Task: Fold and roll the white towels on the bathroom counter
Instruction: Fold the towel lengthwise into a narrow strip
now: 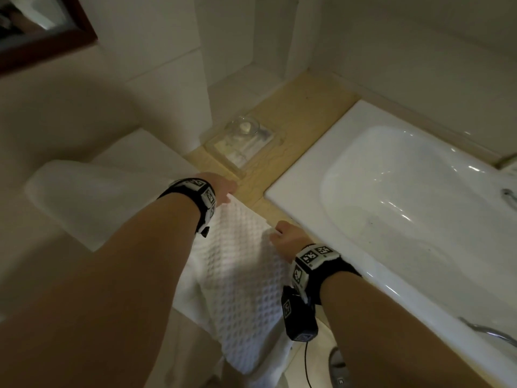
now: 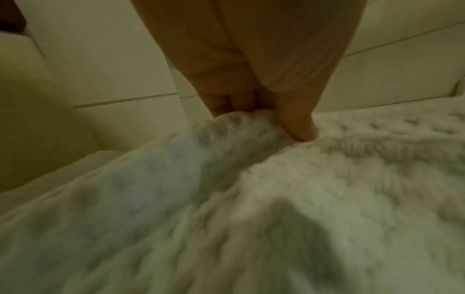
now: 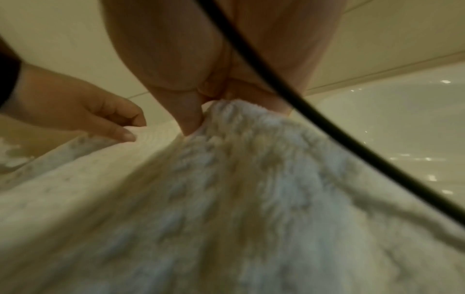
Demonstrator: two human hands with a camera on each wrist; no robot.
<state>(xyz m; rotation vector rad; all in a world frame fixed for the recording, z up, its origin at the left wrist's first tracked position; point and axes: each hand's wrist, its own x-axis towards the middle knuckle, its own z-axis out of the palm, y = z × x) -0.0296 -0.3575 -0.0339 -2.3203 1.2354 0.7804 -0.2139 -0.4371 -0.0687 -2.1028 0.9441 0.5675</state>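
A white waffle-weave towel point(image 1: 237, 275) lies stretched over the beige counter point(image 1: 302, 113), its near end hanging off the front edge. My left hand point(image 1: 223, 189) pinches the towel's far left corner; in the left wrist view the thumb point(image 2: 299, 127) and fingers clamp a raised fold of towel point(image 2: 251, 179). My right hand point(image 1: 282, 236) pinches the far right corner beside the sink; the right wrist view shows its thumb point(image 3: 191, 119) pressed into the bunched towel point(image 3: 251, 199), with the left hand point(image 3: 105, 113) further along the same edge.
A white sink basin point(image 1: 405, 208) fills the right, its tap point(image 1: 507, 194) at the edge. A clear tray point(image 1: 243, 144) with a glass dish sits on the counter behind the towel. A white cloth stack point(image 1: 84, 197) lies left. Tiled walls and a framed mirror point(image 1: 42, 29) stand behind.
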